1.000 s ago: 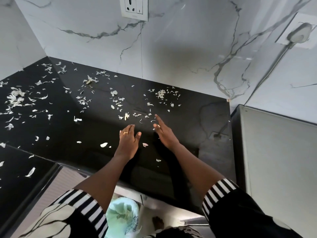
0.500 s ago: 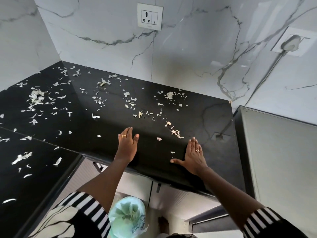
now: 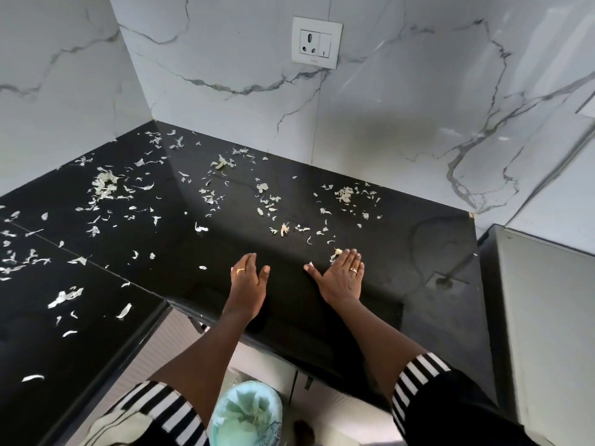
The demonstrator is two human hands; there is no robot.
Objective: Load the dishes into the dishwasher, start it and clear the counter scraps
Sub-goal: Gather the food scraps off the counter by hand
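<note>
Black tabletop (image 3: 434, 252) carries scattered pale scraps (image 3: 344, 194). Right hand (image 3: 343, 278) flat, left hand (image 3: 248, 278) near it; each grip wide, holding nothing. Advise raking scraps between palms toward the bin (image 3: 246, 416) below.

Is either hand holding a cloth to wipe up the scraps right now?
No: the left hand and right hand both rest open and bare on the black counter, with scraps scattered beyond them.

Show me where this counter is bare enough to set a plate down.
Bare: the counter strip between the right hand and the grey box, and the front edge from there to the left hand. Crowded: scraps litter the left wing and the back middle below the socket.
</note>
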